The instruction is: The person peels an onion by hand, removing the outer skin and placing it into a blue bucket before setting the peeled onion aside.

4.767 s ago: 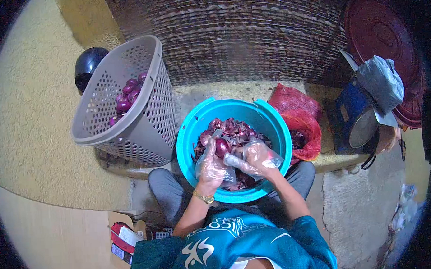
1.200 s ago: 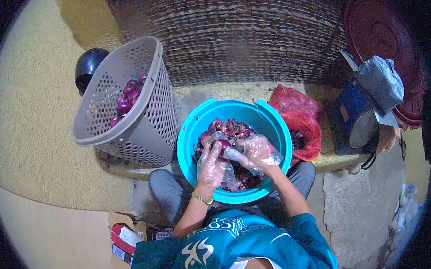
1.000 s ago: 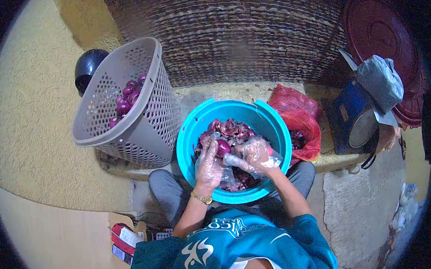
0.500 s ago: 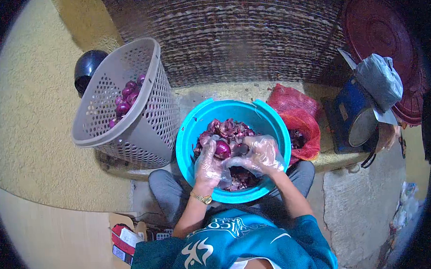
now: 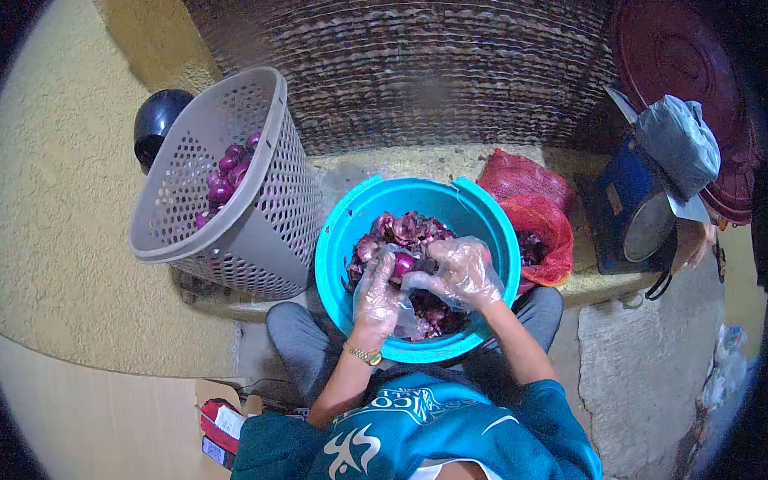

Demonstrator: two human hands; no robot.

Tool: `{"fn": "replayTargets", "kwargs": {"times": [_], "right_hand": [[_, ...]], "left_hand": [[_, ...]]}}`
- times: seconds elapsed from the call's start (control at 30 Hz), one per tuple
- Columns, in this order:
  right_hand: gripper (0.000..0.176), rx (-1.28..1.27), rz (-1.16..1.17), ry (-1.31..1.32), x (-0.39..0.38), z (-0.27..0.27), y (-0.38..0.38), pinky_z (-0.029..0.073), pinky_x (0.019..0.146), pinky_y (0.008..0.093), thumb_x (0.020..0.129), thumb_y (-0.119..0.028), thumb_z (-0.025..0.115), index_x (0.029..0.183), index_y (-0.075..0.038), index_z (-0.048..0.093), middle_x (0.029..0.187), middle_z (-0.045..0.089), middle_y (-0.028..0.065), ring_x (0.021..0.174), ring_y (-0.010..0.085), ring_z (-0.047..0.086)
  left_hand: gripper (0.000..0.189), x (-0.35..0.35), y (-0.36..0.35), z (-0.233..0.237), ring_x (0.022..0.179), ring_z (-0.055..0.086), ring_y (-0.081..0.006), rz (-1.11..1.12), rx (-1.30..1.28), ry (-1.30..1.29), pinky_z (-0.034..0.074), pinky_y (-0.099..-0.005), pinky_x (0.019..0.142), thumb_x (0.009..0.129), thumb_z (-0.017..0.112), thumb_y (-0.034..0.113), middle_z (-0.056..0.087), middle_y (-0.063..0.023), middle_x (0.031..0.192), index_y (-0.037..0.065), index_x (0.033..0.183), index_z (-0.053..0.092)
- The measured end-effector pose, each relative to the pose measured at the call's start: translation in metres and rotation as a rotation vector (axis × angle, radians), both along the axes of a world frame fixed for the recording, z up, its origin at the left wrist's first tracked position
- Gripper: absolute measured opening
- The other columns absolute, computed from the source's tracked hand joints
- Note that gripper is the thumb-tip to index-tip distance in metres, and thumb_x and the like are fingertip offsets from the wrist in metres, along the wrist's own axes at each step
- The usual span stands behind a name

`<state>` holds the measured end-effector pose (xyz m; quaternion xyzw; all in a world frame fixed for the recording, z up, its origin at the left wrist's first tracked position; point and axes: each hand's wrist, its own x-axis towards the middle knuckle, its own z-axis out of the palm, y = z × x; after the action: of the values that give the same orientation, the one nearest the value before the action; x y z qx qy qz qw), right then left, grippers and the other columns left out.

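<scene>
A shiny purple onion (image 5: 403, 264) is held in my left hand (image 5: 376, 299), which wears a clear plastic glove. My right hand (image 5: 467, 275), gloved the same way, has its fingers curled right beside the onion. A small dark shape shows at its fingertips, too blurred to name. Both hands are over a turquoise tub (image 5: 333, 229) on my lap. Loose reddish-purple onion skins (image 5: 411, 229) cover much of the tub's inside, and the hands hide part of them.
On the left stands a tall grey perforated basket (image 5: 268, 202) with several purple onions (image 5: 222, 191) inside. Behind it is a black rounded object (image 5: 160, 121). Red mesh sacks (image 5: 526, 180) lie right of the tub, near a blue scale (image 5: 623, 189) topped by a grey plastic bag (image 5: 678, 141).
The onion has turned and shifted slightly right, and now shows less between my hands. My left fingers have closed further around it. My right hand stays close beside it.
</scene>
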<state>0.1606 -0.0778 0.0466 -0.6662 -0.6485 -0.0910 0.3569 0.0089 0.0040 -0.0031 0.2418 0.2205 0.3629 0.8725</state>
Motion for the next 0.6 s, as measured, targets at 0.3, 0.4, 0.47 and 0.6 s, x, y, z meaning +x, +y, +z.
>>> {"fn": "replayTargets", "kwargs": {"times": [0.3,0.4,0.47,0.6], "right_hand": [[0.046,-0.165,0.089,-0.047,0.001,-0.015,-0.003,0.046,0.053,0.0426,0.081,-0.057,0.064,0.078,-0.011,0.069,0.059,0.061,0.013,0.054,0.0299,0.062],[0.049,-0.331,0.113,-0.053,0.006,-0.015,-0.011,0.046,0.053,0.044,0.081,-0.06,0.062,0.075,-0.011,0.068,0.059,0.061,0.0146,0.055,0.0319,0.062],[0.055,-0.402,0.118,-0.095,0.011,-0.025,-0.014,0.046,0.053,0.0457,0.079,-0.064,0.062,0.069,-0.011,0.067,0.058,0.06,0.0147,0.055,0.033,0.062],[0.058,-0.548,0.051,-0.131,0.014,-0.026,-0.021,0.047,0.054,0.0451,0.079,-0.067,0.06,0.067,-0.01,0.067,0.056,0.06,0.0144,0.054,0.0327,0.062]], "left_hand": [[0.039,-0.005,0.011,-0.01,0.104,0.059,-0.0179,-0.093,0.047,-0.005,0.051,-0.0354,0.085,0.093,0.064,0.026,0.059,-0.0008,0.114,0.013,0.129,0.053],[0.039,-0.002,0.009,0.001,0.11,0.059,-0.0266,-0.064,0.016,-0.044,0.053,-0.0426,0.089,0.093,0.062,0.028,0.059,-0.0074,0.12,0.01,0.127,0.054],[0.041,-0.001,0.011,-0.001,0.115,0.056,-0.0358,-0.023,-0.033,-0.039,0.05,-0.0507,0.096,0.094,0.06,0.033,0.055,-0.014,0.128,0.008,0.126,0.054],[0.045,-0.005,0.016,-0.004,0.118,0.055,-0.0362,-0.052,-0.069,-0.058,0.046,-0.0524,0.101,0.094,0.059,0.036,0.056,-0.0141,0.129,0.008,0.129,0.052]]}}
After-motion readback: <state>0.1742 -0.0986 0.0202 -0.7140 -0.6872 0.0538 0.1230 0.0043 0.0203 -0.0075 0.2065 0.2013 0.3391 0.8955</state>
